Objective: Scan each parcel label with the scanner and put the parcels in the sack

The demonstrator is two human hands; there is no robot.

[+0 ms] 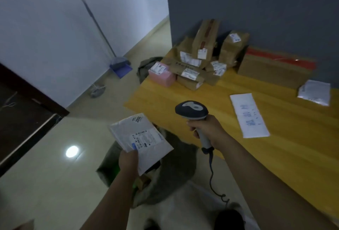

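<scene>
1. Head view: my left hand [128, 161] grips the near corner of a flat white padded mailer parcel [128, 128]. Its printed label [146, 138] faces up, and the parcel is held above the floor.
2. My right hand [207, 128] is clamped round the handle of a grey handheld scanner with a dark head [191, 111], near the parcel but not touching it.
3. My hands are apart.
4. A grey-green fabric sack [176, 165] lies on the floor under the parcel, beside the yellow wooden table [275, 147].
5. On the table's far side there is a pile of brown cardboard parcels [200, 60] and a pink box [161, 76]. A flat white parcel [249, 115] lies nearer.
</scene>
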